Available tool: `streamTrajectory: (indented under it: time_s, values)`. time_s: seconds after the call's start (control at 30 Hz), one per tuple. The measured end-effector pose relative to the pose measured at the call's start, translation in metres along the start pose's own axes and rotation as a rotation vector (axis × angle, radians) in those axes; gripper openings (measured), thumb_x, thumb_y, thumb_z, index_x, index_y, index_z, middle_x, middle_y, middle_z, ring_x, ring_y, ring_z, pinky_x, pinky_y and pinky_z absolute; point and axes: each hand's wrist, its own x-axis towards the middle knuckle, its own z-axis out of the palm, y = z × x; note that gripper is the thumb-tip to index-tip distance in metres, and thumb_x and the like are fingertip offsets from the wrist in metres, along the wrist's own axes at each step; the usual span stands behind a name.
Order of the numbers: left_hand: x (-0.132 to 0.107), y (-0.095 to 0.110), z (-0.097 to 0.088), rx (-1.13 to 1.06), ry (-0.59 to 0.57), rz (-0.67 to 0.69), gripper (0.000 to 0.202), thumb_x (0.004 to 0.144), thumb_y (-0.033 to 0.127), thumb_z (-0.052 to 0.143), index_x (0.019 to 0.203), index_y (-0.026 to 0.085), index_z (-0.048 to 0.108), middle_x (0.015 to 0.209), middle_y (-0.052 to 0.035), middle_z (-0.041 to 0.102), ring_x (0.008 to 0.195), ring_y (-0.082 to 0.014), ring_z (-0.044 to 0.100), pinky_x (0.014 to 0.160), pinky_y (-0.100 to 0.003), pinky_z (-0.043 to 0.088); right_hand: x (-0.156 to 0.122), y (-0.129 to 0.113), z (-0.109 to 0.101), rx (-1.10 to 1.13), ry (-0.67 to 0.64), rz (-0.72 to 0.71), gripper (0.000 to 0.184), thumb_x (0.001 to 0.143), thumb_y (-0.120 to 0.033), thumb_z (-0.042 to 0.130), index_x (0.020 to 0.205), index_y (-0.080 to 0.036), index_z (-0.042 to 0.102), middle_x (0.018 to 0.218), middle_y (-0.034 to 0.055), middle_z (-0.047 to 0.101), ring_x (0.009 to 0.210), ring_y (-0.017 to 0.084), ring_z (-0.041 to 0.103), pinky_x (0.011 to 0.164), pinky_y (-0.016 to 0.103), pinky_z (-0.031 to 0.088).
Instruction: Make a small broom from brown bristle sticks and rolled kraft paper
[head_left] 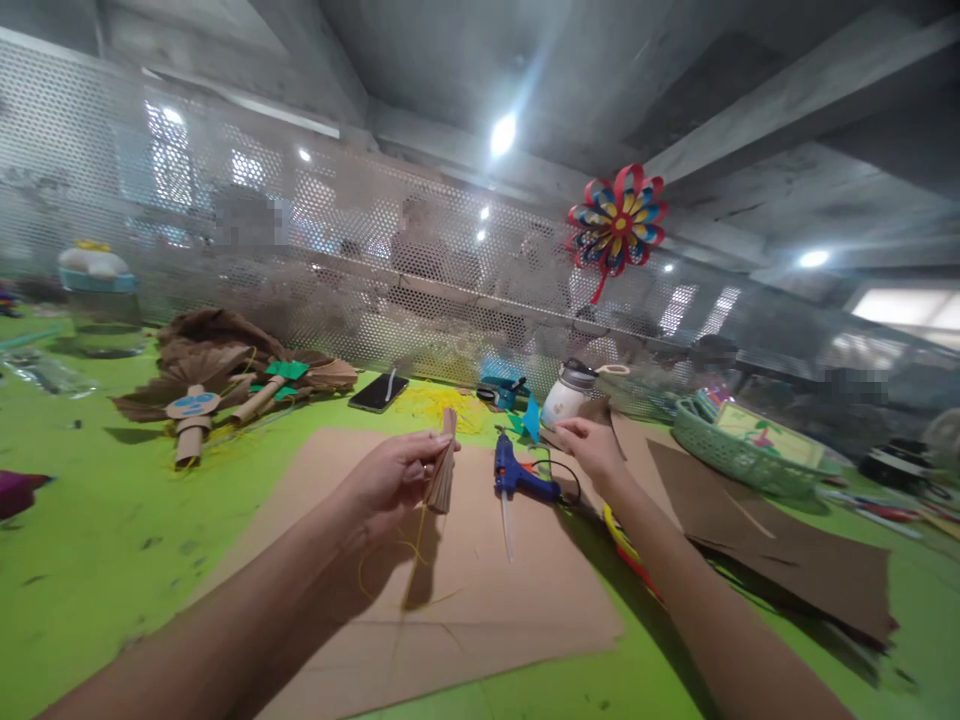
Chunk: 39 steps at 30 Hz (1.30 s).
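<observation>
Gripping one pleated paper bundle (441, 480) above brown sheet (330, 530): left hand (401, 468) clamped on it, right hand (595, 452) apart (whether fingertips hold anything, cannot tell). Firm, even pinch should keep folds aligned. Outward: one glue gun (517, 475), one phone (377, 393), one flask (562, 402), two tube-and-fan pieces (193, 405) on worktop (97, 540).

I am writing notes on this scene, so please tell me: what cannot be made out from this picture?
All in the head view:
Pleated brown paper: gripped part hidden by the left hand.
Right hand: fingers too blurred to tell whether they pinch anything.
Yellow-and-red object: partly covered by the right forearm.
Magenta object: cut off by the left edge.
</observation>
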Motion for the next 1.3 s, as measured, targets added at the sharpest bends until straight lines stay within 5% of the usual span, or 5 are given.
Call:
streamTrajectory:
  time_s: [0.17,0.4,0.47,0.93,1.3]
  values:
    - [-0.005,-0.004,0.006,0.067,-0.075,-0.064,0.011,0.073,0.023,0.069,0.076,0.013,0.068,0.056,0.0021,0.055,0.047,-0.0059,0.045,0.043,-0.016,0.033,-0.025,-0.009,0.010,0.139,-0.031,-0.030,0.025,0.079,-0.036,0.065,0.080,-0.011,0.066,0.069,0.0023,0.063,0.068,0.018,0.059,0.062,0.031,0.048]
    - [-0.007,-0.019,0.014,0.087,-0.230,-0.077,0.015,0.069,0.024,0.076,0.077,0.013,0.070,0.075,-0.0060,0.067,0.069,-0.0130,0.059,0.067,-0.023,0.044,-0.089,-0.060,0.043,0.474,-0.485,-0.105,0.054,0.070,-0.028,0.071,0.122,-0.021,0.056,0.105,0.0075,0.063,0.087,0.019,0.059,0.069,0.031,0.048]
    - [-0.007,-0.022,0.015,0.078,-0.274,-0.088,0.014,0.069,0.025,0.076,0.076,0.014,0.070,0.079,-0.0077,0.068,0.074,-0.0160,0.060,0.073,-0.026,0.045,-0.098,-0.065,0.049,0.518,-0.519,-0.094,0.059,0.069,-0.023,0.070,0.125,-0.023,0.052,0.103,0.0061,0.060,0.086,0.017,0.057,0.070,0.031,0.047]
    - [-0.002,-0.032,0.013,0.162,-0.294,-0.063,0.022,0.074,0.030,0.073,0.090,0.015,0.072,0.095,-0.0099,0.069,0.091,-0.0199,0.061,0.086,-0.033,0.044,-0.108,-0.069,0.059,0.553,-0.428,0.000,0.070,0.059,-0.015,0.066,0.125,-0.022,0.045,0.105,0.0063,0.060,0.088,0.019,0.057,0.070,0.030,0.046]
    - [-0.008,-0.030,0.021,0.283,-0.238,-0.010,0.026,0.075,0.041,0.069,0.082,0.017,0.073,0.082,-0.0081,0.069,0.083,-0.0209,0.059,0.074,-0.029,0.043,-0.106,-0.053,0.065,0.471,-0.273,-0.068,0.046,0.068,-0.016,0.066,0.113,-0.020,0.057,0.087,0.0015,0.062,0.083,0.019,0.058,0.073,0.031,0.047]
